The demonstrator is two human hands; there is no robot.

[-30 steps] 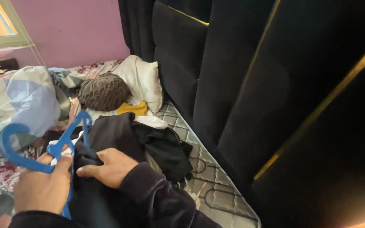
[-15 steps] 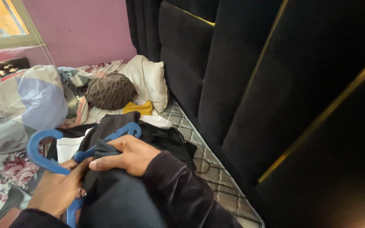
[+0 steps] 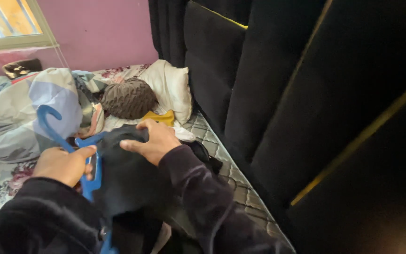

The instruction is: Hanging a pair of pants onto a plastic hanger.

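L hand [image 3: 63,164] sits low-left, knuckles up, grip closed round the blue hanger [image 3: 52,129] w/ thumb along its shoulder; hook rises up-left over the bedding. R hand [image 3: 153,140] reaches across from the right, forearm angled up-left in a dark sleeve, palm down, fingers curled and pinching the black garment [image 3: 128,174] at its top edge, next to the hanger's shoulder. Garment drapes between both hands, above the bed [image 3: 231,183]. Behind: brown cushion [image 3: 128,98], white pillow [image 3: 170,87], patterned duvet [image 3: 29,108].
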